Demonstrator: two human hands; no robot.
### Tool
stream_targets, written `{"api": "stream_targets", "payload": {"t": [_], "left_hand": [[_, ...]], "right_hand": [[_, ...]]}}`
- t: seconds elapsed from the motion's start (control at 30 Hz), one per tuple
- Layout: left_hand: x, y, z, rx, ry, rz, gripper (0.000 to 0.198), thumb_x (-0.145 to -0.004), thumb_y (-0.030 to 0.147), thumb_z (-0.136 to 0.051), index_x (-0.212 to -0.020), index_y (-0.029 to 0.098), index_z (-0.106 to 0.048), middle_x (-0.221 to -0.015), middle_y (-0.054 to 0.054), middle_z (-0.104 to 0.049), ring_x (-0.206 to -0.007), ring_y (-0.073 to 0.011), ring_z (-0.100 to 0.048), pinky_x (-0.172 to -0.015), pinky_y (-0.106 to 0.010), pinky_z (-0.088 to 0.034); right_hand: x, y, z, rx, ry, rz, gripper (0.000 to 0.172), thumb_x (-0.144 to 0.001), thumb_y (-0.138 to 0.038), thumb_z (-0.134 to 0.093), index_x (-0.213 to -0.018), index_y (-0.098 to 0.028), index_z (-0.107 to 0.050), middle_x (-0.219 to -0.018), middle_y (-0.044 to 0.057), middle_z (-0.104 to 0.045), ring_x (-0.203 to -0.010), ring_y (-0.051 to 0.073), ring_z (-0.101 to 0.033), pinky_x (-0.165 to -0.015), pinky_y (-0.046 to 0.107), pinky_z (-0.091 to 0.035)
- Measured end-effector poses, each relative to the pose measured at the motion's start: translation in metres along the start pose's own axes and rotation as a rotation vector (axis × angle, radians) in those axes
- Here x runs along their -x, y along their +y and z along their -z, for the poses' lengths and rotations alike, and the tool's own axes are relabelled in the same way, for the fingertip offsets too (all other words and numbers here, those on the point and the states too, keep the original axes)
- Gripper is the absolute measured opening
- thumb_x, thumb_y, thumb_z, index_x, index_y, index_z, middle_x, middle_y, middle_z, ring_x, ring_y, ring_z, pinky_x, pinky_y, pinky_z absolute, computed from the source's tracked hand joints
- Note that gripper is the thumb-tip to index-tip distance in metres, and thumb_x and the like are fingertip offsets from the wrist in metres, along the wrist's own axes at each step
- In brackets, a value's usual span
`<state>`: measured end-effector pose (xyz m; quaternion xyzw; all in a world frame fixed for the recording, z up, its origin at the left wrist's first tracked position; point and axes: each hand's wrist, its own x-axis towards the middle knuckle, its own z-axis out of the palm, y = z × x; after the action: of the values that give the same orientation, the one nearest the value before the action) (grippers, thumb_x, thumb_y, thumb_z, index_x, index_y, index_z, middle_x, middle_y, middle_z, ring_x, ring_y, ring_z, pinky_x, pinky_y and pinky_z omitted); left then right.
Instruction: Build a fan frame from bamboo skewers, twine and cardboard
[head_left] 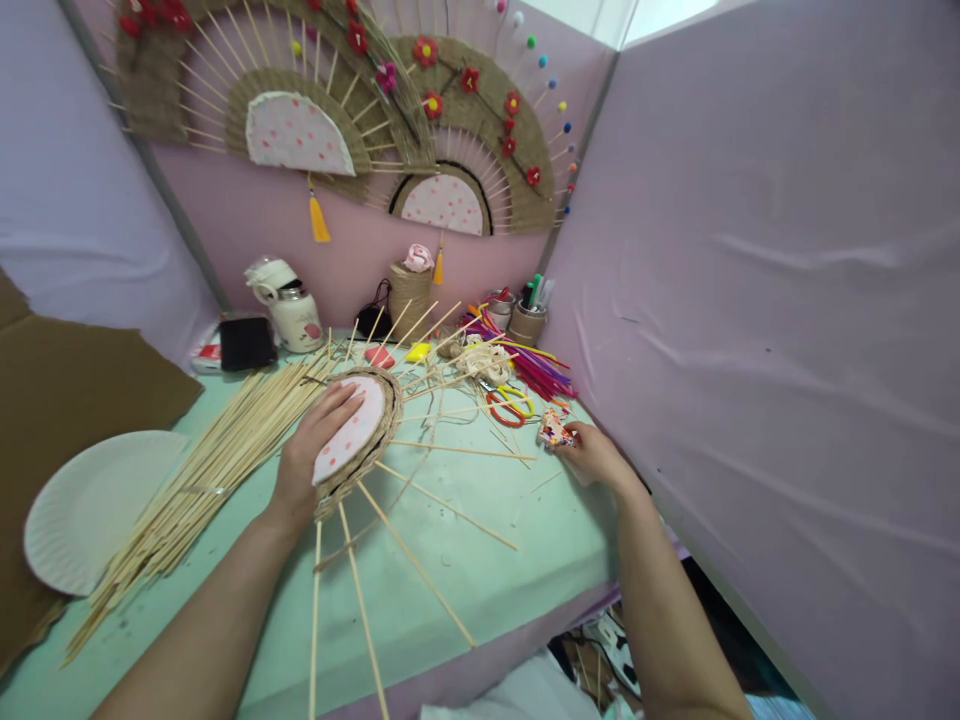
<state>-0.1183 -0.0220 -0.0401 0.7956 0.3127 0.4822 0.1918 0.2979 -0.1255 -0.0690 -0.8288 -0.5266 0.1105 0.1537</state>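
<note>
My left hand (313, 445) is on the straight side of a half-round fan frame (390, 410). Its fingers lie over the pink-spotted white centre (360, 425), and the thumb is out of sight, apparently underneath. Brown twine bands the curved rim, from which thin wooden sticks (427, 510) spread outward; a loose strand of twine (375, 515) crosses some of them. At the table's right side, my right hand (596, 455) pinches a small floral-patterned piece (555, 430), whose exact kind I cannot make out. Scissors (510, 405) with red and yellow handles lie just beyond it.
A bundle of sticks (202, 480) lies left, beside a white paper plate (90, 510) and brown cardboard (82, 380). Behind stand a bottle (295, 315), a twine spool (410, 300), purple pipe cleaners (536, 365) and a pen holder (527, 322). Finished fans (480, 130) hang on the wall.
</note>
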Motion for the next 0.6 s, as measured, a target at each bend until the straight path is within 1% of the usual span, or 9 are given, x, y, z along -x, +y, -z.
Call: {"api": "stream_targets", "payload": {"t": [0.1,0.2,0.3,0.43,0.53,0.6], "left_hand": [[0.0,0.002,0.001,0.006,0.013,0.02,0.039,-0.097,0.033,-0.04,-0.132,0.029,-0.056,-0.145,-0.002,-0.049,-0.14,-0.0226,-0.035,-0.119,-0.048,-0.023],[0.0,0.004,0.001,0.011,0.03,0.04,0.039,-0.097,0.033,-0.04,-0.132,0.029,-0.056,-0.145,-0.001,-0.049,-0.14,-0.0226,-0.035,-0.119,-0.047,-0.023],[0.0,0.004,0.001,0.017,0.034,0.053,0.038,-0.097,0.032,-0.039,-0.13,0.028,-0.057,-0.145,-0.001,-0.05,-0.14,-0.0223,-0.035,-0.119,-0.047,-0.023],[0.0,0.003,0.0,0.027,0.034,0.059,0.039,-0.096,0.033,-0.039,-0.131,0.028,-0.057,-0.145,-0.002,-0.05,-0.139,-0.0226,-0.037,-0.118,-0.049,-0.023],[0.0,0.002,0.0,0.032,0.037,0.05,0.039,-0.096,0.033,-0.039,-0.131,0.028,-0.057,-0.144,-0.002,-0.05,-0.139,-0.0228,-0.036,-0.118,-0.05,-0.023],[-0.001,0.002,0.001,0.046,0.039,0.04,0.039,-0.096,0.033,-0.04,-0.132,0.028,-0.056,-0.145,-0.002,-0.049,-0.139,-0.023,-0.036,-0.118,-0.049,-0.024]], "right_hand": [[0.003,0.007,0.007,-0.183,0.064,0.014,0.042,-0.077,-0.042,-0.06,-0.108,-0.015,-0.065,-0.085,0.007,-0.067,-0.073,0.02,-0.057,-0.063,0.028,-0.04],[0.01,0.012,0.015,-0.472,0.1,0.063,0.046,-0.076,-0.046,-0.06,-0.112,-0.017,-0.064,-0.091,0.006,-0.068,-0.077,0.02,-0.058,-0.066,0.029,-0.044],[0.019,0.01,0.021,-0.763,0.044,0.046,0.045,-0.075,-0.05,-0.064,-0.107,-0.019,-0.065,-0.095,0.007,-0.069,-0.079,0.019,-0.06,-0.067,0.029,-0.046],[0.029,-0.004,0.026,-1.156,-0.05,-0.037,0.04,-0.068,-0.051,-0.074,-0.094,-0.021,-0.066,-0.093,0.007,-0.068,-0.079,0.018,-0.062,-0.065,0.027,-0.049],[0.03,-0.022,0.029,-1.379,-0.1,-0.041,0.038,-0.066,-0.047,-0.077,-0.09,-0.021,-0.065,-0.086,0.005,-0.066,-0.069,0.014,-0.059,-0.053,0.023,-0.046],[0.029,-0.036,0.029,-1.462,-0.147,-0.015,0.035,-0.067,-0.046,-0.077,-0.087,-0.02,-0.063,-0.079,0.003,-0.063,-0.059,0.011,-0.052,-0.043,0.02,-0.038]]}}
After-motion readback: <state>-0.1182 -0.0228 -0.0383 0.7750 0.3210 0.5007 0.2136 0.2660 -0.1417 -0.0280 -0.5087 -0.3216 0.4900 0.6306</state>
